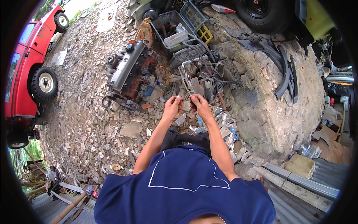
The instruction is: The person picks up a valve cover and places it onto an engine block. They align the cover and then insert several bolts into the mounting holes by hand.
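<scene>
- I see a small part [185, 100], too small to identify, pinched between both hands above the stony ground [93, 123].
- My left hand [172, 107] grips its left end with closed fingers.
- My right hand [200, 104] grips its right end the same way.
- Just beyond the hands lies a tangle of hoses and metal parts [203, 72].
- To its left sits an engine block [128, 72].
- A red vehicle [28, 63] stands well apart at far left.

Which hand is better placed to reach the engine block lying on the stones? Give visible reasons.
Probably the left hand. The engine block lies ahead and to the left, on that hand's side, while the right hand would have to cross over. Both hands are pinching something small between them.
</scene>
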A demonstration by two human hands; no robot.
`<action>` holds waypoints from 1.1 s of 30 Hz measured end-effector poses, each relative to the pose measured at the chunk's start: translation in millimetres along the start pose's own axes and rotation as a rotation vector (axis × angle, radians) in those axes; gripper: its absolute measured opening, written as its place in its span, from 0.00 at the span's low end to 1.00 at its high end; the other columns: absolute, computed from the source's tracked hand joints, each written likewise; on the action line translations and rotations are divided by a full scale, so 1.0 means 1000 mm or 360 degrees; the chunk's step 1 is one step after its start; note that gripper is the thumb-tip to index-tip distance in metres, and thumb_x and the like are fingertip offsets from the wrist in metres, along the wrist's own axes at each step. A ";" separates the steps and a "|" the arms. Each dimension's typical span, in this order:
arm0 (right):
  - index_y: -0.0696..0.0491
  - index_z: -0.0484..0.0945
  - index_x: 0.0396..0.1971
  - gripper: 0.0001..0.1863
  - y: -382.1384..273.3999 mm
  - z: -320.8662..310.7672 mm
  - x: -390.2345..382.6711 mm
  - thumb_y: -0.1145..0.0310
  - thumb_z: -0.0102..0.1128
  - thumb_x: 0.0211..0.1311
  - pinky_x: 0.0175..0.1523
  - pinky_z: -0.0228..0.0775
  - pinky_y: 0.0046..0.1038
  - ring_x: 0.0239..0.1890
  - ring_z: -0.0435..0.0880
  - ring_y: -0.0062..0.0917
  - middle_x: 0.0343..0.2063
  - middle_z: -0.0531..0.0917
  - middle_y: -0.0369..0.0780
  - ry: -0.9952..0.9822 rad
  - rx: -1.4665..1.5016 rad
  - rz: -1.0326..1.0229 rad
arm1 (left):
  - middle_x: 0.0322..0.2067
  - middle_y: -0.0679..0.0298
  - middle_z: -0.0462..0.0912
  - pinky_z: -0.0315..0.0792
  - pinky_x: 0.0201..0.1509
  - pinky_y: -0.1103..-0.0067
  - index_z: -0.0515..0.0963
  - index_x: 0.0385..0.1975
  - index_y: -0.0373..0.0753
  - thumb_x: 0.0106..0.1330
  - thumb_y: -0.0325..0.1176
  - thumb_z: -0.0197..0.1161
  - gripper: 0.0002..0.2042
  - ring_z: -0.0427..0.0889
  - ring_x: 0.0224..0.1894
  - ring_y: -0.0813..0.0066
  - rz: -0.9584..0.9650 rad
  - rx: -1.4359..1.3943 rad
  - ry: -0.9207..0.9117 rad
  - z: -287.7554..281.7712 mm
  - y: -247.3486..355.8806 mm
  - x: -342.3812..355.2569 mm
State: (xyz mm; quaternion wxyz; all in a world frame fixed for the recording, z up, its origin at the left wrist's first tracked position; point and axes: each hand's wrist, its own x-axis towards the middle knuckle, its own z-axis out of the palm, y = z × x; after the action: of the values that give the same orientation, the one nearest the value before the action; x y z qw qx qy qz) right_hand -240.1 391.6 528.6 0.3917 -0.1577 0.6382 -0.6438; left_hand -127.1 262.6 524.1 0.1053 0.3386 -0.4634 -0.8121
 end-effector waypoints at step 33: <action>0.55 0.70 0.44 0.17 -0.011 0.169 -0.012 0.61 0.59 0.62 0.42 0.71 0.41 0.38 0.82 0.47 0.30 0.83 0.51 -0.1259 -0.1609 -0.0418 | 0.23 0.70 0.68 0.62 0.19 0.83 0.69 0.34 0.40 0.74 0.47 0.47 0.16 0.66 0.20 0.82 0.0038 -0.1267 0.1218 -0.119 -0.060 -0.058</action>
State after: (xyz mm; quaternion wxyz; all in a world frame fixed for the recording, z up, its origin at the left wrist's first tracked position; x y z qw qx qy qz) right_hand -116.8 280.9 565.2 0.3925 -0.6238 0.6455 -0.2003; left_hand 2.2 242.6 459.8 0.3953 0.5384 -0.0529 -0.7423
